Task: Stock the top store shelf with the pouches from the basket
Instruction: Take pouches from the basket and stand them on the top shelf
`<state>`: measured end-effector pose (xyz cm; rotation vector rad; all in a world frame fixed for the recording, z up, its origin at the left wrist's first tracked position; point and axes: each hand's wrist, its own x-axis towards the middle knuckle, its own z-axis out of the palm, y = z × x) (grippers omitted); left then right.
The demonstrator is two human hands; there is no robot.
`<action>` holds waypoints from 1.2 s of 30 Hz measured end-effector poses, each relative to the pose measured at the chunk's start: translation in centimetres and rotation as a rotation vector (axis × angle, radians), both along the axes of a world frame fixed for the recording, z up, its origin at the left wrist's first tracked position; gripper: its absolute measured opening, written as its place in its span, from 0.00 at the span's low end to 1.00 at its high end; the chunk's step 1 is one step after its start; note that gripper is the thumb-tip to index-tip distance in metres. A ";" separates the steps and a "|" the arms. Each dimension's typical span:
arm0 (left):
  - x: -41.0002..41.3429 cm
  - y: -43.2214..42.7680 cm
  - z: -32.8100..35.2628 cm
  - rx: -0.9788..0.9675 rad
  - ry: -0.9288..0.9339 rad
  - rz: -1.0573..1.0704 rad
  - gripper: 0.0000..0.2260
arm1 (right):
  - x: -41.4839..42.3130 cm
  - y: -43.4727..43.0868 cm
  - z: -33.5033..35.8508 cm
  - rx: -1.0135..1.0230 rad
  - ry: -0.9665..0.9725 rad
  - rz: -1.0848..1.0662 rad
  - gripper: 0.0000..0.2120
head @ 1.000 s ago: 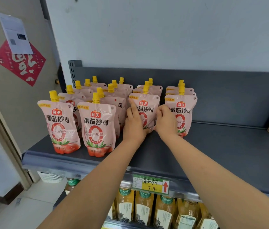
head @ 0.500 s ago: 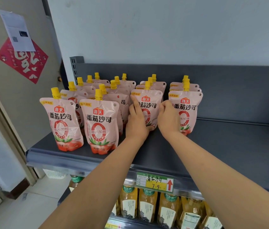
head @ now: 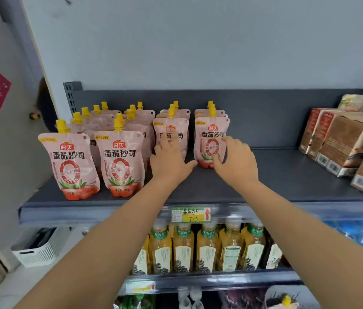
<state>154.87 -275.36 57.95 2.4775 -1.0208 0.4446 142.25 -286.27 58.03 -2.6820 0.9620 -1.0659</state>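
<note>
Pink spouted pouches with yellow caps stand in four rows at the left of the dark grey top shelf (head: 276, 175). The two left rows reach further forward, fronted by one pouch (head: 71, 161) and another (head: 121, 162). My left hand (head: 169, 161) lies flat with spread fingers against the front pouch of the third row (head: 171, 130). My right hand (head: 237, 162) is open, its fingertips touching the right edge of the fourth row's front pouch (head: 209, 141). Another yellow-capped pouch (head: 286, 302) shows at the bottom edge.
Brown and red boxes (head: 343, 141) stand on the right end of the top shelf, with bare shelf between them and the pouches. A price tag (head: 191, 214) hangs on the shelf edge. Yellow drink bottles (head: 198, 248) fill the shelf below. A white basket (head: 35, 250) sits on the floor at left.
Both hands held the third row's front pouch before. My right hand has let go and moved right to the fourth row's pouch. My left hand now lies flat on the third pouch. The view shifted right.
</note>
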 end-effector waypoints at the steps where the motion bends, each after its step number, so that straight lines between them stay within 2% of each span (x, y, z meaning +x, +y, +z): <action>1: -1.0 0.5 0.2 0.005 -0.038 -0.027 0.46 | -1.7 0.3 -0.1 -0.014 0.024 -0.055 0.26; 3: -3.3 1.4 0.1 0.000 -0.095 -0.105 0.45 | -5.4 1.2 -0.3 -0.015 0.058 -0.169 0.30; 7: -8.8 2.6 -1.4 0.037 -0.196 -0.265 0.43 | -13.3 3.1 -1.4 -0.007 0.108 -0.361 0.31; 13: -18.2 2.2 -7.5 0.154 -0.248 -0.521 0.41 | -24.7 5.4 -5.5 0.082 0.178 -0.510 0.32; 21: -28.8 -2.5 -18.3 0.378 -0.227 -0.777 0.39 | -34.8 3.4 -16.8 0.446 0.347 -0.606 0.30; 26: -32.9 -6.7 -25.3 0.577 -0.089 -0.801 0.39 | -37.7 -1.0 -23.6 0.728 0.379 -0.607 0.29; 33: -34.9 -10.5 -34.6 0.865 0.092 -0.632 0.40 | -38.6 -7.4 -31.7 1.019 0.503 -0.558 0.32; 36: -35.0 -11.0 -37.9 0.988 0.085 -0.562 0.40 | -38.3 -9.0 -34.8 1.095 0.548 -0.557 0.35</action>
